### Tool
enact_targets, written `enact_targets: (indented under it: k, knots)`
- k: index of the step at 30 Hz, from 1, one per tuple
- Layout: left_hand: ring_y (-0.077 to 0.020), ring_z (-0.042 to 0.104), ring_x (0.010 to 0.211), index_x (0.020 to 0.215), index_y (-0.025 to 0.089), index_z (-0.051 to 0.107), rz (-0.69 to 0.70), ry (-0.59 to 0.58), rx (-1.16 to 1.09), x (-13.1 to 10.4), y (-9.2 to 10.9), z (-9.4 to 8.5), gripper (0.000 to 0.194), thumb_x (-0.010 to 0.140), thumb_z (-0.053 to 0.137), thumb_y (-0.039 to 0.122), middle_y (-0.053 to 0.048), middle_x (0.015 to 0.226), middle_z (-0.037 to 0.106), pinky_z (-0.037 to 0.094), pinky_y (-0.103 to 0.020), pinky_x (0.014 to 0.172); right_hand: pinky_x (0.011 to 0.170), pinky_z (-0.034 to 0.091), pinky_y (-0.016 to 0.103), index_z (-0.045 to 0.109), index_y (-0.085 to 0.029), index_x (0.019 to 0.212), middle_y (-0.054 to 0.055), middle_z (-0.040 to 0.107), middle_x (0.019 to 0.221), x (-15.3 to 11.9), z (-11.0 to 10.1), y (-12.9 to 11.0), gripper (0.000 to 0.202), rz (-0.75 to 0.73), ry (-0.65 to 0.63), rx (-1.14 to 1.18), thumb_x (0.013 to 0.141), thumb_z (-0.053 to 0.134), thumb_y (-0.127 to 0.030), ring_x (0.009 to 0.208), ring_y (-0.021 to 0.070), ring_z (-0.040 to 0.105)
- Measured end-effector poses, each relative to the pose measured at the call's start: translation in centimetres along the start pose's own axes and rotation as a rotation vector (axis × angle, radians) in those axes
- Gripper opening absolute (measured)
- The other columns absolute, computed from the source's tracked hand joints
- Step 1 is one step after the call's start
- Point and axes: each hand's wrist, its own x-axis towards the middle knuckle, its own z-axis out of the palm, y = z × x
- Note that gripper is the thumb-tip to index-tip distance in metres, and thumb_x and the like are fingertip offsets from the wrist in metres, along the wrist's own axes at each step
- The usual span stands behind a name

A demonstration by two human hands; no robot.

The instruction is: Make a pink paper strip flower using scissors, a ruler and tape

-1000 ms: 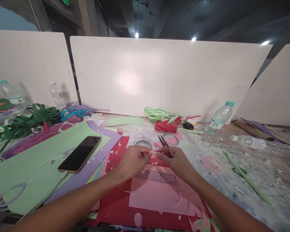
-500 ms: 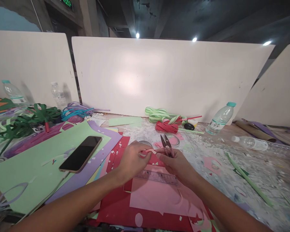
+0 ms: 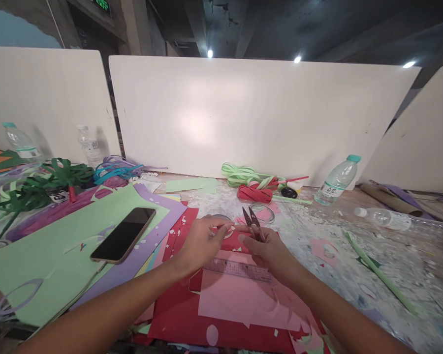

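At left, smartphone [image 3: 123, 235] lying on light green sheet [image 3: 59, 246], well apart from left hand [image 3: 203, 243]. With left hand, pinching small pink paper strip [image 3: 230, 227] between closed thumb and fingertips, over red paper [image 3: 177, 314]. Below the hands, ruler [image 3: 239, 269] along upper edge of pink paper [image 3: 236, 300]. Only narrow space between the hands. With right hand [image 3: 275, 250], holding scissors [image 3: 254, 225] in closed grip, blades upward and a little parted, tips near ring-shaped roll [image 3: 262, 213]. Farther right, wider room before green paper stem [image 3: 382, 280], with pink scrap [image 3: 323, 250] inside it. Compared with earlier frame, strip less visible between the hands, and scissor blades closer together.
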Motion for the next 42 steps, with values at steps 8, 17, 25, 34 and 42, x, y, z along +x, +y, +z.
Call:
enact_targets:
  k: [8, 17, 25, 34, 42]
  knots:
    - [-0.0185, 0.061, 0.076, 0.089, 0.020, 0.072, 0.002, 0.064, 0.061, 0.0, -0.1, -0.1, 0.034, 0.092, 0.042, 0.034, -0.002, 0.082, 0.071, 0.044, -0.029, 0.075, 0.042, 0.010, 0.023, 0.058, -0.017, 0.111, -0.012, 0.014, 0.052, -0.3, 0.0, -0.1, 0.043, 0.002, -0.073, 0.108, 0.075, 0.064, -0.040, 0.044, 0.0059, 0.009]
    - [-0.0192, 0.062, 0.077, 0.082, 0.021, 0.073, -0.029, 0.072, 0.013, 0.2, -0.1, -0.1, 0.025, 0.086, 0.053, 0.035, -0.003, 0.083, 0.073, 0.047, -0.028, 0.069, 0.045, 0.015, 0.023, 0.065, -0.018, 0.111, -0.007, 0.020, 0.058, -0.2, 0.0, -0.1, 0.041, -0.191, 0.093, -0.296, 0.083, 0.052, -0.045, 0.050, 0.0093, 0.019]
    - [-0.0196, 0.063, 0.075, 0.083, 0.019, 0.074, -0.129, 0.143, -0.112, 0.5, -0.2, -0.2, 0.026, 0.083, 0.057, 0.039, -0.004, 0.082, 0.072, 0.047, -0.028, 0.063, 0.046, 0.019, 0.023, 0.058, -0.018, 0.115, -0.008, 0.022, 0.058, -0.6, -0.5, -0.3, 0.046, -0.182, 0.144, -0.225, 0.084, 0.052, -0.052, 0.049, 0.0098, 0.021]
    - [-0.0202, 0.062, 0.083, 0.080, 0.015, 0.072, -0.223, 0.095, -0.378, 0.4, 0.6, 0.2, 0.027, 0.081, 0.060, 0.040, -0.006, 0.085, 0.071, 0.049, -0.029, 0.073, 0.050, 0.026, 0.025, 0.051, -0.021, 0.088, -0.004, 0.039, 0.056, -1.0, -0.5, 0.0, 0.039, -0.409, 0.236, -0.692, 0.096, 0.024, -0.048, 0.051, 0.0148, 0.039]
    - [-0.0200, 0.064, 0.083, 0.084, 0.017, 0.072, -0.199, 0.075, -0.463, 0.1, 0.5, 0.3, 0.026, 0.082, 0.060, 0.040, -0.006, 0.086, 0.071, 0.050, -0.030, 0.075, 0.051, 0.028, 0.025, 0.051, -0.020, 0.096, 0.000, 0.055, 0.059, -0.8, -0.6, 0.2, 0.032, -0.428, 0.288, -1.000, 0.094, 0.031, -0.045, 0.053, 0.0186, 0.052]
